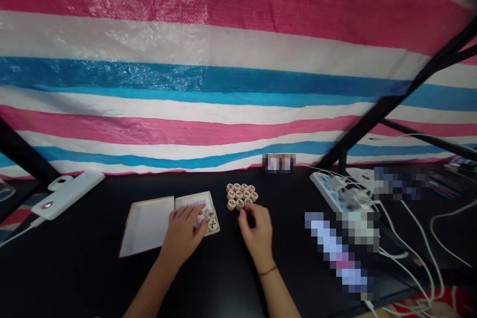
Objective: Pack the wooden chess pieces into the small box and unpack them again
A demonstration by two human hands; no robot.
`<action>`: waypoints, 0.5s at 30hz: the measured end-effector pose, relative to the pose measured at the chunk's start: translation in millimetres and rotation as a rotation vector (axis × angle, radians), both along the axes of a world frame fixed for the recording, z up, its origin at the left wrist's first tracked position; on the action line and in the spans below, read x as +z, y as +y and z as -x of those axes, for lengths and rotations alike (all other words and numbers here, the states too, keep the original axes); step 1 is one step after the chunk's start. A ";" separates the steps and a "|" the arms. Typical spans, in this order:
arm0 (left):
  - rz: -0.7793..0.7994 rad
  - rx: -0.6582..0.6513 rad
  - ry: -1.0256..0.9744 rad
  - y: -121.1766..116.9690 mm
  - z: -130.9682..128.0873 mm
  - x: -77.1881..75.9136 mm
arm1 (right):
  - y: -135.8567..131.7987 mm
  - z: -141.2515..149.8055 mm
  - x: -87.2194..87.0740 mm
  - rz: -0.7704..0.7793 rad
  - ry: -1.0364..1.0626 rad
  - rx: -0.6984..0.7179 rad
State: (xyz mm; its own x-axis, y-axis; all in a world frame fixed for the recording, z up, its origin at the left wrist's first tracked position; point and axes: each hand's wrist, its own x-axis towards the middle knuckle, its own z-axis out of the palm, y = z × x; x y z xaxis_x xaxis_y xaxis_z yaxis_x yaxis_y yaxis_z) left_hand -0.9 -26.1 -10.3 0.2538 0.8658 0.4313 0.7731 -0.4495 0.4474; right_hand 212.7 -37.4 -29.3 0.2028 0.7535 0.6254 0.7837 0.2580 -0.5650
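A cluster of several round wooden chess pieces [240,195] with red characters lies on the black table [85,268]. My right hand [256,231] is at the cluster's near edge, its fingers pinched on one piece. Left of it sits an open shallow white box [203,200] with two black-marked pieces [211,220] inside. My left hand [183,232] rests on the box, fingers curled over its contents; what they touch is hidden. The box's lid [147,226] lies flat beside it on the left.
A white power bank [67,194] with a cable lies at the far left. A white power strip [341,191] and several white cables [402,248] crowd the right side. Black frame bars [391,102] cross in front of a striped tarp [223,59] behind the table.
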 end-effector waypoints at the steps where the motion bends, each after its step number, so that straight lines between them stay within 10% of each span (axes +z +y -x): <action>1: -0.002 0.019 0.034 1.0 0.2 -0.3 | -3.2 8.7 3.4 0.043 -0.039 0.091; 15: 0.125 0.095 0.359 7.5 -30.1 7.4 | -11.1 45.2 8.2 0.406 -0.160 0.398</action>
